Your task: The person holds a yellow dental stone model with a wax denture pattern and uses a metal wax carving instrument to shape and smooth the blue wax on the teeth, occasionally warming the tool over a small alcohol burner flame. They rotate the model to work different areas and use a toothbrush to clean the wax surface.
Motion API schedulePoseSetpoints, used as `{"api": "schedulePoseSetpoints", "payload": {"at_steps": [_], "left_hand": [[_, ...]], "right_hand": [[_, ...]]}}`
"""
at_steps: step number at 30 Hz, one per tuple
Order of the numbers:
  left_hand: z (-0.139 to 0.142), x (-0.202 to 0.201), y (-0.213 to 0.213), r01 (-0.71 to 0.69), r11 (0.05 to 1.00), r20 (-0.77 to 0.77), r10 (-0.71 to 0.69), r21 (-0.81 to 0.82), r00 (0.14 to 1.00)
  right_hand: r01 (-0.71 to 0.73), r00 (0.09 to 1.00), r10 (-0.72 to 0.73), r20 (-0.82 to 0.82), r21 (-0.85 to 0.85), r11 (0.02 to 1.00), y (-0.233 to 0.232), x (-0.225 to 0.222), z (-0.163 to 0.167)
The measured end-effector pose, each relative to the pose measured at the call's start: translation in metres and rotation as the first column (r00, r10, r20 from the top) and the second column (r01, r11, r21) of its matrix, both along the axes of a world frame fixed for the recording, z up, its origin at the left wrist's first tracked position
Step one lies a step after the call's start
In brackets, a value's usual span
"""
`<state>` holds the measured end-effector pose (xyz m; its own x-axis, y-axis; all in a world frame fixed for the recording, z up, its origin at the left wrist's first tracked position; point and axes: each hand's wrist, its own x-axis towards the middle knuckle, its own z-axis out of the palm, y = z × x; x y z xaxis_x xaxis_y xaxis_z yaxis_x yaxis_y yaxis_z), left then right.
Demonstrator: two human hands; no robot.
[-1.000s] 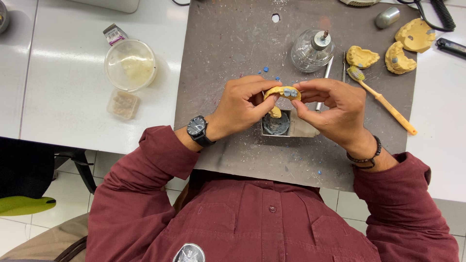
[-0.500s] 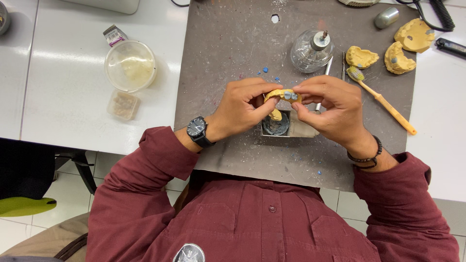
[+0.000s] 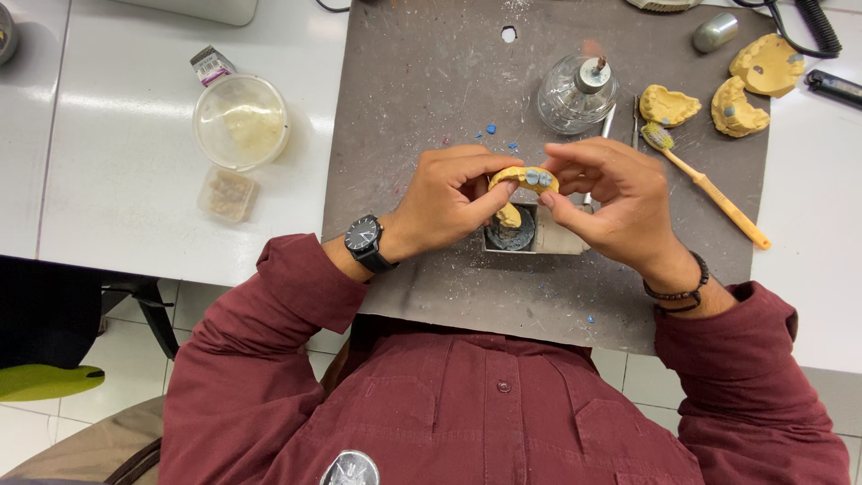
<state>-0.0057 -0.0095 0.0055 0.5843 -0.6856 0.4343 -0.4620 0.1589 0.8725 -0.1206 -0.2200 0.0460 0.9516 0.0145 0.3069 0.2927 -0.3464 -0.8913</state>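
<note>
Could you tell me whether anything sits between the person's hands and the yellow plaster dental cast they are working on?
Nothing visible does: the left hand and the right hand both grip the yellow plaster dental cast directly, above the small open box.

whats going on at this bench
A person in a maroon shirt holds a yellow dental cast with bluish patches between both hands, left hand and right hand, above a small dark-filled dish on a grey work mat. A glass spirit burner, a toothbrush and three more yellow casts lie further back.
</note>
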Motion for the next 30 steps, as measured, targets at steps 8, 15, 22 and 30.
{"api": "schedulePoseSetpoints", "payload": {"at_steps": [8, 15, 22, 30], "left_hand": [[0.001, -0.002, 0.002, 0.129, 0.991, -0.147, -0.132, -0.030, 0.980], [0.000, -0.001, 0.001, 0.132, 0.991, -0.125, -0.136, -0.036, 0.983], [0.002, -0.001, 0.003, 0.128, 0.992, -0.119, -0.128, -0.011, 0.985], [0.003, -0.003, 0.002, 0.122, 0.992, -0.171, -0.127, -0.040, 0.977]], "right_hand": [[-0.127, 0.987, 0.130, -0.092, 0.046, 0.991, 0.002, -0.001, -0.007], [-0.142, 0.986, 0.146, -0.076, 0.058, 0.988, 0.000, 0.000, -0.012], [-0.109, 0.990, 0.111, -0.088, 0.019, 0.994, 0.002, -0.001, -0.007], [-0.057, 0.997, 0.056, -0.052, -0.030, 0.998, 0.003, -0.001, -0.004]]}}
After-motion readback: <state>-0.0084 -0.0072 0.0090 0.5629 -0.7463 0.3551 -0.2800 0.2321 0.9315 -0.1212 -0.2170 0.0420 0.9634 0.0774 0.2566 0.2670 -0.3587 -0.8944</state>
